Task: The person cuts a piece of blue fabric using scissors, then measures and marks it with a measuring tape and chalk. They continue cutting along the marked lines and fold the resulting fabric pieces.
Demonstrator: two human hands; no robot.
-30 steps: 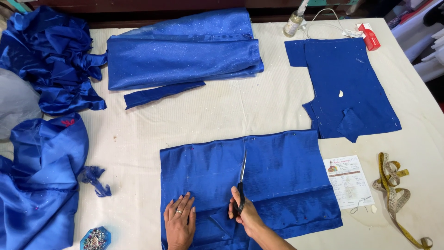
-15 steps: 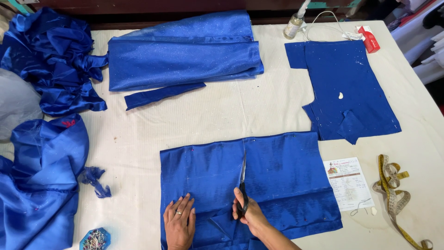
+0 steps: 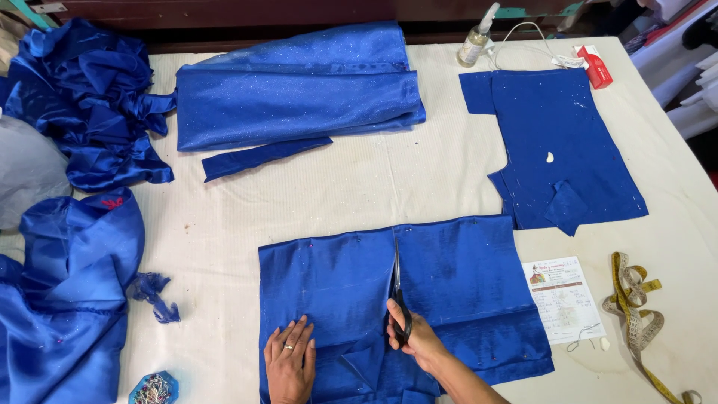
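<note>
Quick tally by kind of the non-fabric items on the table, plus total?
Scissors: 1
Spray bottle: 1
Red box: 1
Paper slip: 1
Measuring tape: 1
Pin holder: 1
Chalk piece: 1
Total: 7

One head-worn view, looking steeply down over a cutting table

The camera sits above the near edge of the cream table (image 3: 419, 179) and faces away from the wearer toward the far dark wooden edge. It stands high enough to take in nearly the whole tabletop. The left hand (image 3: 289, 360) and right hand (image 3: 413, 338) enter at the bottom edge, nearest the lens. No second view shares the scene.
</note>
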